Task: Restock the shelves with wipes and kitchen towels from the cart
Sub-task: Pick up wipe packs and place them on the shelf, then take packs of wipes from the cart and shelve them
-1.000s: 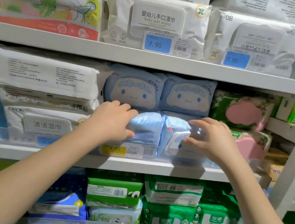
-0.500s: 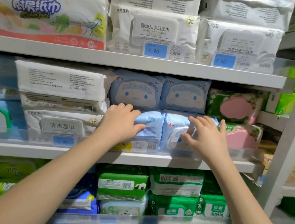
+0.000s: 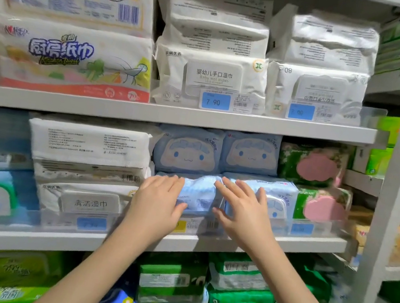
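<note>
**Wipes nearly seated on the middle shelf**

Wipes: two pale blue packs side by side at the front of the middle shelf, under two blue cartoon-face packs stacked on top. Pressed flat against the left pack by the left hand, fingers spread, nothing gripped. Touched at its left edge, the right blue pack, by the right hand, likewise open and flat, palm forward. No closed grip on either side; more a push or a squaring-up than a carry.

Flanked by white packs on the left and green packs with pink lids on the right. Kitchen towels stacked two high on the top shelf, beside white baby wipes. Green packs filling the lower shelf.

Judged from the full rows: restocking of this bay well along, probably at the tidying stage for the blue packs. Cart out of view, so no telling how much stock remains. Likely left: aligning these packs behind the clear front lip, then any further bays.
</note>
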`<state>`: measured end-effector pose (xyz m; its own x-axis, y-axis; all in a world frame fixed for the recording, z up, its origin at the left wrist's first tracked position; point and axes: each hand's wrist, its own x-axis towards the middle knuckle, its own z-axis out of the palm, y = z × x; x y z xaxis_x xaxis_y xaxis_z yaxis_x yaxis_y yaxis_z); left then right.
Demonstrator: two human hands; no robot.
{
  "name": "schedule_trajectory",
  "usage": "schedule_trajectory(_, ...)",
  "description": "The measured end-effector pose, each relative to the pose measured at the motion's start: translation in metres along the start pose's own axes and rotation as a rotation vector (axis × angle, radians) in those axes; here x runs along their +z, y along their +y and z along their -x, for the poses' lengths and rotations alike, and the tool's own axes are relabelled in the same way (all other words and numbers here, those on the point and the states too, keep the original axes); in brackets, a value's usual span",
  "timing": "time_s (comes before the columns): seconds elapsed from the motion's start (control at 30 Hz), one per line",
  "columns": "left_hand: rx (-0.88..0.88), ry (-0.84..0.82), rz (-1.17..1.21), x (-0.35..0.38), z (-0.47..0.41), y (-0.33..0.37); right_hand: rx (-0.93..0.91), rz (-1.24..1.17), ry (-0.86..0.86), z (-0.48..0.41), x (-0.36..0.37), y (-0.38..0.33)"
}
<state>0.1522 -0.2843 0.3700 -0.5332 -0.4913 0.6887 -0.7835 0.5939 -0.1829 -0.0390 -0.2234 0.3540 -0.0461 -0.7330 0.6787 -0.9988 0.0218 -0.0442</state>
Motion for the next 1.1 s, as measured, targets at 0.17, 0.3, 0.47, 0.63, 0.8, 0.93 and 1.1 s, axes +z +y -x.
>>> schedule_trajectory(0.17, 0.012, -0.010, 0.034, 0.002, 0.000, 0.001, 0.027, -0.030, 0.077, 0.002, 0.007, -0.006)
schedule_trajectory(0.3, -0.009, -0.020, 0.058, -0.003, 0.001, 0.003, 0.066, -0.017, -0.007, 0.001, 0.001, -0.008)
schedule_trajectory(0.47, 0.030, -0.089, 0.082, -0.008, 0.000, 0.000, 0.086, -0.037, -0.091, 0.003, -0.007, -0.010)
schedule_trajectory(0.63, 0.021, 0.010, 0.328, -0.039, -0.008, -0.005, 0.081, -0.216, -0.023, 0.000, -0.024, -0.017)
schedule_trajectory(0.8, 0.042, 0.239, 0.443, -0.098, -0.042, -0.026, 0.012, -0.364, 0.203, -0.032, -0.079, -0.025)
schedule_trajectory(0.93, 0.050, 0.404, 0.472, -0.144, -0.076, -0.046, -0.001, -0.417, 0.394, -0.066, -0.125, -0.030)
schedule_trajectory(1.1, -0.030, 0.417, 0.433, -0.182, -0.124, -0.061, 0.036, -0.379, 0.462, -0.113, -0.160, -0.034)
